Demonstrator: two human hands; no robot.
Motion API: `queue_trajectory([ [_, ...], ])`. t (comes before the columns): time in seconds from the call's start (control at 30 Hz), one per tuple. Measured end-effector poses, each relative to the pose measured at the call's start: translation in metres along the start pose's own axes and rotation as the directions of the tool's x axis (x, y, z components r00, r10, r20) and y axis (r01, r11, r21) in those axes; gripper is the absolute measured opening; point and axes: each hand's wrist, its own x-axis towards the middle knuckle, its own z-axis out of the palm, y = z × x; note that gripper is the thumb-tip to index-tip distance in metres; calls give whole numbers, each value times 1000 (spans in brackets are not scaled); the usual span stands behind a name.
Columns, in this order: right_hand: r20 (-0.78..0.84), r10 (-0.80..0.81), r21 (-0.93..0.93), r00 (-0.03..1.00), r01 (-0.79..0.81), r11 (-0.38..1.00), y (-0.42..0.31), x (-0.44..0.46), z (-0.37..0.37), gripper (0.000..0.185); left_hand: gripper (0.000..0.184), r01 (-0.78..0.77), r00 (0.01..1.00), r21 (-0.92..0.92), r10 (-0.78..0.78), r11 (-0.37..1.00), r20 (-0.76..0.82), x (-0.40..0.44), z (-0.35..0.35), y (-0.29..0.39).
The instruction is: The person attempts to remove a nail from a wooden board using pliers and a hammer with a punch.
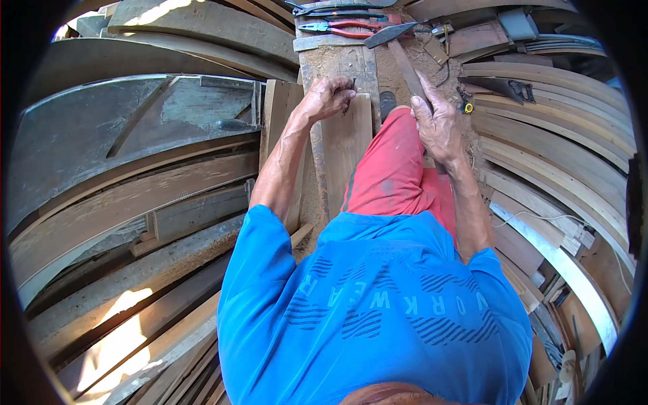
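Observation:
My right hand (440, 128) is wrapped round the wooden handle of a hammer (403, 64). The hammer's dark metal head points away from me, over the far end of the bench. My left hand (327, 99) is closed in a pinch above a wooden board (347, 138). A thin dark piece (350, 98) sticks out at its fingertips; its kind is too small to tell. That board lies lengthwise on a narrow wooden bench (337, 64), beside my leg in red trousers.
Red-handled pliers (344, 27) and other tools lie at the bench's far end. Planks (196, 30) and a large grey panel (74, 128) stack up at left. More planks (560, 128) fill the right side, with a yellow tape measure (468, 108) near them. Sawdust covers the floor.

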Motion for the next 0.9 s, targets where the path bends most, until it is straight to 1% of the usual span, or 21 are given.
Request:
queue_trajectory([
  [0.03, -10, -36, -18, 999, 36, 999, -1, 1, 1, 50, 11, 10, 1000, -19, -10, 1000, -2, -1, -1, 1],
  [0.13, 63, -164, -221, 984, 174, 960, 16, 17, 5, 50, 11, 23, 1000, -93, -25, 995, -14, 0, -4, 7],
  [0.2, 183, -188, -289, 965, 235, 928, 28, 26, 1, 50, 12, 29, 999, -169, -35, 985, -29, -1, -2, 5],
  [0.23, 245, -191, -318, 950, 265, 910, 27, 28, 1, 50, 11, 36, 999, -165, -40, 986, -19, -2, -1, 1],
  [0.33, 154, -209, -188, 966, 236, 953, 12, 28, -7, 48, 11, 54, 999, -145, -55, 988, -2, -4, -1, -8],
  [0.4, 124, -22, -141, 992, 40, 989, -17, 31, -11, 47, 11, 54, 998, -109, -55, 993, -4, -5, -2, -7],
  [0.47, 11, -125, -55, 992, 125, 991, -14, 31, -1, 46, 11, 62, 998, -122, -62, 991, 2, -5, -1, -8],
  [0.5, 109, -167, -170, 980, 184, 968, 0, 35, 1, 47, 12, 63, 998, -127, -63, 990, 3, -4, -1, -8],
  [0.57, 312, -207, -369, 927, 320, 873, 25, 45, -9, 47, 12, 77, 997, -192, -75, 978, 18, -2, 1, -14],
  [0.6, 276, -271, -323, 922, 354, 878, 29, 46, -13, 47, 12, 88, 996, -229, -84, 969, 26, 0, 2, -19],
  [0.63, 199, -184, -225, 963, 227, 947, 14, 44, -15, 47, 12, 95, 995, -214, -91, 972, 27, 0, 2, -19],
  [0.67, 131, -79, -115, 988, 95, 989, -13, 39, -17, 48, 11, 103, 995, -201, -98, 974, 32, 1, 1, -16],
  [0.7, 73, 34, 6, 997, -35, 999, -29, 35, -16, 48, 11, 110, 994, -185, -105, 977, 37, 0, 1, -14],
  [0.77, 94, -20, -135, 995, 33, 990, -17, 34, -7, 48, 11, 97, 995, -157, -91, 983, 46, 0, -1, -11],
  [0.83, 335, -118, -316, 935, 230, 921, 12, 41, -11, 47, 11, 86, 995, -104, -81, 991, 55, 2, -3, -12],
  [0.87, 316, -186, -338, 930, 293, 894, 20, 44, -10, 46, 11, 59, 998, -120, -54, 991, 45, 3, -3, -13],
  [0.9, 227, -182, -251, 957, 238, 938, 23, 45, -12, 47, 11, 63, 997, -142, -57, 988, 44, 5, -3, -15],
])
